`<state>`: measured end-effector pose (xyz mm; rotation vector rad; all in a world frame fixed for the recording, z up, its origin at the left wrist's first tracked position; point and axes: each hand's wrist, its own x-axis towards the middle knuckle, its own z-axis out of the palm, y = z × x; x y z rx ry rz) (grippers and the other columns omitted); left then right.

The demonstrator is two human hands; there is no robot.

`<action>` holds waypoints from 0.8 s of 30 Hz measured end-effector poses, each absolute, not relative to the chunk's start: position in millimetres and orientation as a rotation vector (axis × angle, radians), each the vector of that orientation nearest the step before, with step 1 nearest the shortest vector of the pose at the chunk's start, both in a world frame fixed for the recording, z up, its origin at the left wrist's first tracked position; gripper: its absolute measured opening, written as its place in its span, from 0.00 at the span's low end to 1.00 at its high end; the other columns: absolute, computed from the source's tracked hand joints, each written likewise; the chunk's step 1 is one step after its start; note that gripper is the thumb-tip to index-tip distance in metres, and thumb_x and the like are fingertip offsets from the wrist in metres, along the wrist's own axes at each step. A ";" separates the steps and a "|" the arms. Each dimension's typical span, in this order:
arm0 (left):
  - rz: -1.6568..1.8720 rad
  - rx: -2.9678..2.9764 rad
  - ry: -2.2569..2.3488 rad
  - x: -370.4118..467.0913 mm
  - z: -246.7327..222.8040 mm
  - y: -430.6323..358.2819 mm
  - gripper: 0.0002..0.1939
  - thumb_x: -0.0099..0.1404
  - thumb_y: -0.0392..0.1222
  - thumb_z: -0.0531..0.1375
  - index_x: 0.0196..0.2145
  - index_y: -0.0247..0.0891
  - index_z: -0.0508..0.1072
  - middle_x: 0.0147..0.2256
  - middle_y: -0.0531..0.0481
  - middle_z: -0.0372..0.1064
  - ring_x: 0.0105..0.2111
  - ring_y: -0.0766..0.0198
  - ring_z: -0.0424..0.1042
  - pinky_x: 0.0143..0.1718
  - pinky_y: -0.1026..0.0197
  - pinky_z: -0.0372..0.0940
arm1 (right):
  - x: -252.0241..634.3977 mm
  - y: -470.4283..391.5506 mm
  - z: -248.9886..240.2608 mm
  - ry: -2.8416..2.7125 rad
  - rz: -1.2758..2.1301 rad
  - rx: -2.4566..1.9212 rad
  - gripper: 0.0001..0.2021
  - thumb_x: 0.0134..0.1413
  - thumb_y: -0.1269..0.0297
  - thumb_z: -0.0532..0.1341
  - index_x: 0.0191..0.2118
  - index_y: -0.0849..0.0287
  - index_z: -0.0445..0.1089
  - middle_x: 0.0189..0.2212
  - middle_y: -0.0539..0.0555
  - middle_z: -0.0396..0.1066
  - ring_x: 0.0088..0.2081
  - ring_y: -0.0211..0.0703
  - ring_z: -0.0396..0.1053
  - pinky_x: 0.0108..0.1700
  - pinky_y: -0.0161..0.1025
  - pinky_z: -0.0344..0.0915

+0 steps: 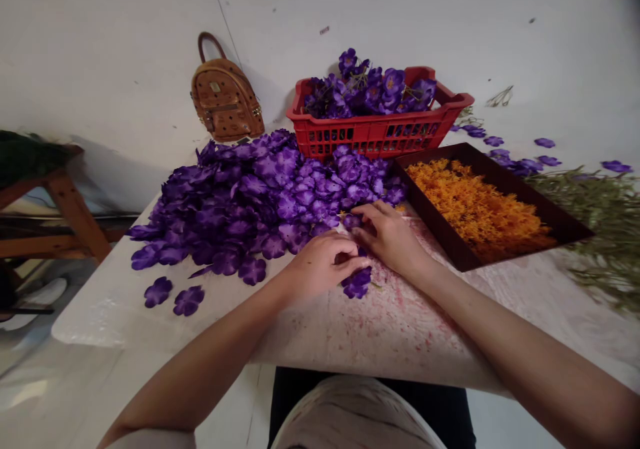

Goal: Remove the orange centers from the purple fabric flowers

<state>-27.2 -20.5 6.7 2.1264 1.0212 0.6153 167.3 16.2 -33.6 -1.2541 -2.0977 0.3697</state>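
Near the middle of the table, my left hand (pixel 323 262) has its fingers curled and its thumb against a purple artificial flower (pixel 357 285), which hangs just below the thumb. Close on its right, my right hand (pixel 390 235) is bent inward, its fingertips pinched at a purple fabric petal piece (pixel 352 221). The fingers partly hide both pieces. Beyond the hands spreads a big heap of loose purple petal pieces (pixel 240 195). To the right of my right hand, a dark shallow box (pixel 463 259) holds many orange flower centres (pixel 480 209).
A red plastic crate (pixel 370 134) filled with finished-looking purple flowers (pixel 393 85) stands behind the heap. A brown backpack (pixel 227 99) leans on the wall. Green stems (pixel 600 215) and scattered petals (pixel 525 165) lie at right. Two single petal pieces (pixel 189 300) rest at front left.
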 end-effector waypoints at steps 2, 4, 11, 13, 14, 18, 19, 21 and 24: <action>0.667 2.143 1.037 -27.3 4.3 -19.1 0.27 0.69 0.41 0.66 0.19 0.38 0.56 0.23 0.56 0.59 0.29 0.65 0.62 0.38 0.59 0.58 | 165.9 19.5 -36.4 -2.101 0.317 -1.297 0.08 0.62 0.69 0.62 0.46 0.60 0.74 0.40 0.61 0.72 0.41 0.55 0.70 0.45 0.48 0.67; 0.743 2.137 1.059 -27.8 0.6 -17.7 0.29 0.65 0.39 0.69 0.18 0.38 0.54 0.25 0.55 0.62 0.32 0.63 0.65 0.41 0.58 0.60 | 165.7 22.3 -38.2 -2.109 0.283 -1.330 0.03 0.62 0.70 0.62 0.40 0.59 0.73 0.37 0.60 0.71 0.40 0.55 0.69 0.44 0.48 0.66; 0.883 1.906 1.208 -28.9 -10.6 -11.9 0.24 0.63 0.37 0.67 0.19 0.39 0.55 0.23 0.56 0.61 0.26 0.67 0.63 0.30 0.60 0.55 | 167.8 26.0 -40.7 -2.114 0.233 -1.304 0.04 0.61 0.72 0.62 0.35 0.58 0.71 0.37 0.59 0.70 0.41 0.55 0.69 0.44 0.48 0.66; 0.860 1.885 1.249 -28.4 -9.7 -11.5 0.24 0.63 0.40 0.66 0.19 0.39 0.55 0.19 0.59 0.53 0.23 0.69 0.55 0.28 0.60 0.50 | 168.0 26.9 -41.9 -2.113 0.164 -1.322 0.01 0.61 0.69 0.63 0.38 0.59 0.73 0.39 0.62 0.71 0.44 0.58 0.68 0.47 0.51 0.66; 0.859 1.873 1.260 -27.9 -8.9 -11.7 0.24 0.63 0.40 0.66 0.19 0.39 0.55 0.19 0.59 0.52 0.22 0.69 0.54 0.27 0.61 0.48 | 168.0 27.5 -42.5 -2.123 0.138 -1.328 0.02 0.61 0.68 0.64 0.39 0.59 0.74 0.40 0.62 0.71 0.44 0.59 0.68 0.47 0.52 0.66; 0.889 1.746 1.267 -26.6 -9.2 -10.8 0.15 0.63 0.41 0.67 0.26 0.40 0.64 0.18 0.62 0.56 0.21 0.70 0.55 0.26 0.63 0.50 | 167.9 29.7 -42.0 -2.161 0.148 -1.286 0.03 0.60 0.71 0.62 0.35 0.58 0.72 0.39 0.62 0.71 0.43 0.58 0.68 0.46 0.52 0.65; 0.905 1.721 1.280 -26.9 -10.3 -9.4 0.11 0.63 0.41 0.67 0.29 0.40 0.68 0.18 0.63 0.56 0.20 0.70 0.55 0.26 0.63 0.51 | 167.8 29.6 -40.3 -2.145 0.166 -1.258 0.04 0.59 0.72 0.61 0.33 0.57 0.71 0.39 0.62 0.71 0.43 0.58 0.68 0.46 0.52 0.65; 0.956 1.702 1.325 -28.4 -13.3 -5.1 0.07 0.64 0.42 0.68 0.37 0.40 0.73 0.17 0.64 0.57 0.19 0.70 0.56 0.26 0.63 0.52 | 167.3 27.8 -34.8 -2.080 0.231 -1.194 0.05 0.59 0.73 0.60 0.33 0.57 0.68 0.39 0.62 0.71 0.43 0.57 0.68 0.46 0.51 0.65; 1.060 1.682 1.367 -30.9 -17.2 2.1 0.14 0.64 0.42 0.69 0.47 0.39 0.78 0.22 0.59 0.68 0.22 0.67 0.64 0.28 0.63 0.58 | 165.3 21.0 -24.3 -1.958 0.500 -1.129 0.04 0.61 0.69 0.59 0.34 0.55 0.66 0.33 0.56 0.70 0.38 0.51 0.68 0.42 0.47 0.64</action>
